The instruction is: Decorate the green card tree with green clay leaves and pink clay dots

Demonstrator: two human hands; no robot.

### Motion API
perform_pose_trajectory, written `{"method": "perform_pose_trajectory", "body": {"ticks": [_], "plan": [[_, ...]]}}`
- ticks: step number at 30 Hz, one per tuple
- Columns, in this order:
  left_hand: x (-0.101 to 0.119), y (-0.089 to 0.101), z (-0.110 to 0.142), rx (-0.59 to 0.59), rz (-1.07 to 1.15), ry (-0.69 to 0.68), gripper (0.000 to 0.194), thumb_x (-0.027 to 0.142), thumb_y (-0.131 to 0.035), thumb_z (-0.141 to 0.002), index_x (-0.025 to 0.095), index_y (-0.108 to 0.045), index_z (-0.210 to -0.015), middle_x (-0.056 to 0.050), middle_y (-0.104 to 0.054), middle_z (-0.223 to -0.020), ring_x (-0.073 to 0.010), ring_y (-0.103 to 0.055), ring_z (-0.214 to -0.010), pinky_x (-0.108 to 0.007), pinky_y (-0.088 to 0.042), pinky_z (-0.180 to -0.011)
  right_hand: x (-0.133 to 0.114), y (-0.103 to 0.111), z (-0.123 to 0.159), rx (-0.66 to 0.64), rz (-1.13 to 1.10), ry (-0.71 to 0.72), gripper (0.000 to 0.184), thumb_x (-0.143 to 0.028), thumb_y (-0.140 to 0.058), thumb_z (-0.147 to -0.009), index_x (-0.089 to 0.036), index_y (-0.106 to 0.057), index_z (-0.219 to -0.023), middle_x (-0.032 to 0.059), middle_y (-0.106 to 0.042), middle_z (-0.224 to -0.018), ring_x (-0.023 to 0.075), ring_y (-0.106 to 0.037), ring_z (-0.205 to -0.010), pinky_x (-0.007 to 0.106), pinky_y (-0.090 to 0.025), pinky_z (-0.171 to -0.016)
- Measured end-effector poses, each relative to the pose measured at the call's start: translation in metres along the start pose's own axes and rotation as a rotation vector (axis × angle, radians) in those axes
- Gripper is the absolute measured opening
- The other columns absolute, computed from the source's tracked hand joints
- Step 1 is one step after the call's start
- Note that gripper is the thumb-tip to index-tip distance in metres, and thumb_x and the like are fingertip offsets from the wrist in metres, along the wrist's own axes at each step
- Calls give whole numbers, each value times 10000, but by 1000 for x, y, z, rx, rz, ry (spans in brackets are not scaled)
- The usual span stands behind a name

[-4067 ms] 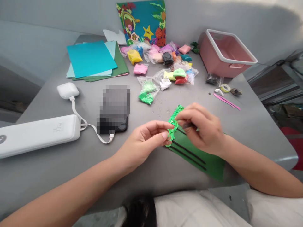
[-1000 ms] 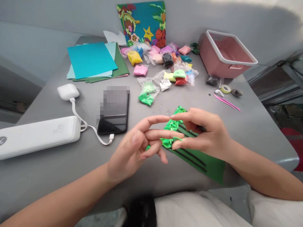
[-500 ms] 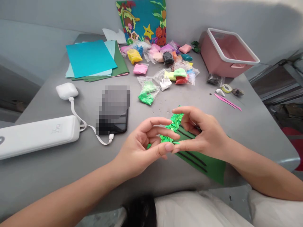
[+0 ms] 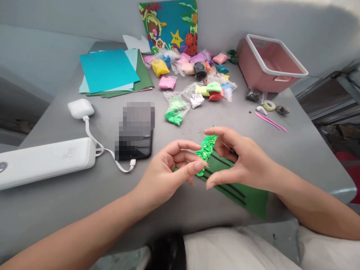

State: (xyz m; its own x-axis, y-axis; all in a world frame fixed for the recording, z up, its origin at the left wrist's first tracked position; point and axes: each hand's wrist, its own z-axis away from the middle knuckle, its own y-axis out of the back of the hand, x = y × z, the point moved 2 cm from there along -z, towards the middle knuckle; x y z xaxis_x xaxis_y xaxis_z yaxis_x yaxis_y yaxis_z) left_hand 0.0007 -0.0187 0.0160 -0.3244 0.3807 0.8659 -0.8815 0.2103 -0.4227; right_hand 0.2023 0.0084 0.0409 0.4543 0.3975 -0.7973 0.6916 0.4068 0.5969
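Partly covered: green leaf-like pieces (image 4: 207, 146) crowd the left end of the green sheet (image 4: 257, 204) on the table (image 4: 315, 157); the rest, where visible, bears only black strips (image 4: 238, 191).
The left hand (image 4: 165, 168) pinches a green sliver (image 4: 207, 166) at its fingertips; the right hand (image 4: 244, 161), above the sheet, spreads thumb and forefinger wide, what its curled fingers hold unclear.

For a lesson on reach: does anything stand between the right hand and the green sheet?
Nothing visible stands between the right hand and the green sheet, though black strips lie on it; contact cannot be judged.
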Motion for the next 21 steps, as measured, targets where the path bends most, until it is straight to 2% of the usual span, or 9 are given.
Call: {"method": "perform_pose_trajectory", "body": {"ticks": [2, 4, 6, 8, 11, 14, 16, 19, 21], "plan": [[0, 1, -1, 41, 11, 13, 323, 260, -873, -792, 189, -660, -1024, 28, -758, -760, -76, -644, -553, -170, -561, -532, -2, 4, 1, -52, 4, -36, 713, -628, -708, -873, -228, -438, -1398, -33, -510, -866, 103, -491, -729, 228, -438, -629], [-1, 2, -3, 79, 25, 33, 336, 282, -865, -802, 184, -647, -1039, 26, -749, -766, -74, -630, -547, -173, -551, -518, -5, 7, 2, -67, -6, -63, 460, -567, -428, -1052, -212, -456, -1343, 2, -556, -912, 114, -536, -770, 245, -456, -673], [-3, 4, -4, 107, 30, 62, 358, 296, -868, -796, 181, -641, -1048, 20, -743, -777, -77, -617, -555, -180, -546, -506, -7, 9, 3, -32, 3, -49, 338, -458, -294, -1108, -204, -494, -1206, 11, -584, -896, 111, -544, -745, 245, -453, -666], [-4, 6, -5, 124, 31, 89, 379, 306, -878, -781, 178, -641, -1048, 16, -733, -781, -82, -605, -565, -188, -542, -497, -8, 11, 2, -5, 60, -12, 220, -378, -365, -1102, -209, -506, -1091, -6, -593, -840, 102, -531, -689, 230, -441, -628], [-6, 7, -5, 139, 24, 123, 390, 318, -885, -766, 180, -646, -1042, 19, -711, -771, -82, -579, -558, -193, -525, -480, -9, 12, 2, -42, 158, 97, 67, -241, -494, -1051, -215, -555, -1047, -13, -639, -831, 95, -558, -672, 217, -456, -623], [-6, 7, -5, 127, 7, 143, 397, 334, -885, -763, 183, -646, -1043, 24, -695, -752, -78, -558, -538, -194, -503, -466, -11, 12, 2, -34, 181, 295, 108, -149, -534, -1010, -215, -604, -1059, 13, -683, -880, 112, -606, -740, 232, -483, -669], [-6, 5, -5, 105, -1, 153, 420, 348, -894, -750, 181, -640, -1040, 22, -695, -741, -81, -560, -529, -194, -488, -457, -13, 9, 3, 16, 180, 355, 65, -179, -595, -993, -214, -618, -1042, -2, -660, -811, 105, -567, -679, 229, -459, -630], [-4, 2, -3, 73, -32, 155, 449, 368, -907, -730, 180, -625, -1026, 17, -711, -744, -76, -558, -500, -194, -476, -455, -15, 2, 3, 89, 188, 325, 114, -277, -721, -933, -205, -639, -966, -56, -564, -658, 77, -463, -558, 209, -394, -548], [-3, -1, -2, 57, -63, 132, 444, 377, -902, -737, 182, -626, -1025, 11, -727, -762, -76, -562, -500, -197, -485, -465, -15, -2, 3, 93, 186, 301, 108, -275, -726, -927, -192, -658, -935, -65, -549, -625, 65, -454, -539, 196, -374, -529]]}}
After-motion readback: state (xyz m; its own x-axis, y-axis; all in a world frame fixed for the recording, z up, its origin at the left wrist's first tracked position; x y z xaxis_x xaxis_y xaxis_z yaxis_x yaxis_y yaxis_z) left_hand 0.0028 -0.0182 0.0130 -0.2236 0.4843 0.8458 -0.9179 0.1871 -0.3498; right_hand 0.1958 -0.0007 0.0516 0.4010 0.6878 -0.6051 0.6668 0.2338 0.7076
